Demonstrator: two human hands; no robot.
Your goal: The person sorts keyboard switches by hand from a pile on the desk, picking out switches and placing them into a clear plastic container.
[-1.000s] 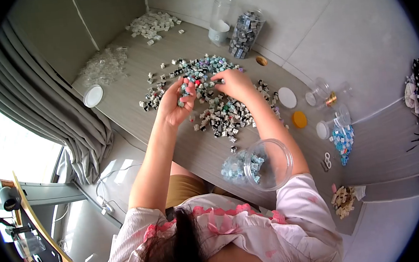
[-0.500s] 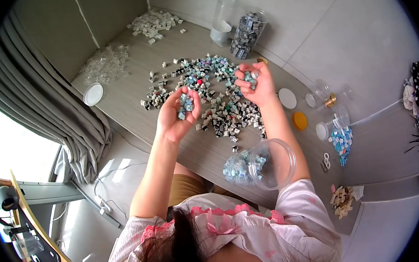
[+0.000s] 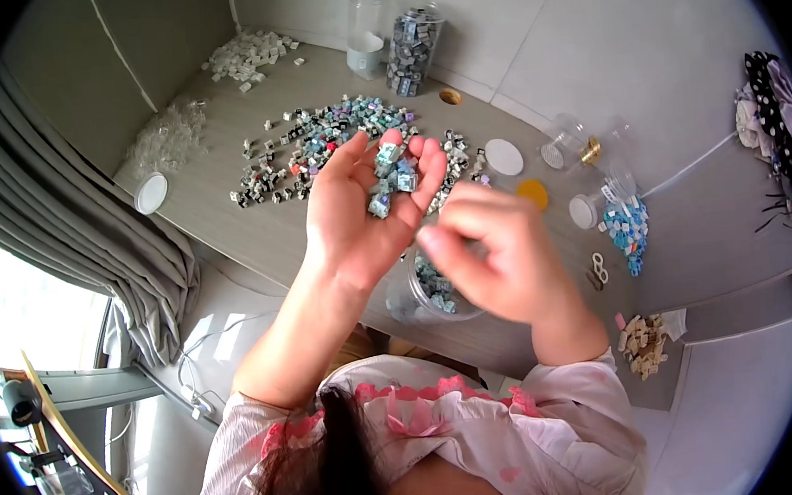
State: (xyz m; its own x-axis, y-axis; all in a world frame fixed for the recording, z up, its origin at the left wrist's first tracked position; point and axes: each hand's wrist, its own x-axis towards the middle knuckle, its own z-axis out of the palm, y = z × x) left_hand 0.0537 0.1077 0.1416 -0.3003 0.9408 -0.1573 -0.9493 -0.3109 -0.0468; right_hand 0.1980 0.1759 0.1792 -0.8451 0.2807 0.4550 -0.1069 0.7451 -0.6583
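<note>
My left hand [image 3: 365, 203] is palm up with its fingers curled around several light blue and white switch-like pieces [image 3: 393, 178]. Just right of it, my right hand [image 3: 489, 249] is raised above a clear plastic jar [image 3: 409, 295] lying on its side with blue pieces inside. The right hand's fingers are curled and blurred, and whatever they hold is hidden. Behind the hands, a spread pile of small blue, black and white pieces [image 3: 348, 116] covers part of the grey table [image 3: 227, 225].
White pieces [image 3: 251, 56] and transparent pieces [image 3: 169, 135] lie at the back left. A full jar [image 3: 413, 52] stands beside a clear jar [image 3: 366, 40]. At the right are an orange lid [image 3: 532, 194], scissors [image 3: 600, 269], blue pieces [image 3: 627, 229] and beige pieces [image 3: 644, 344].
Both hands have come back toward my body, the right now over the jar. The pieces in my right hand are no longer visible. The whole view has shifted somewhat.
</note>
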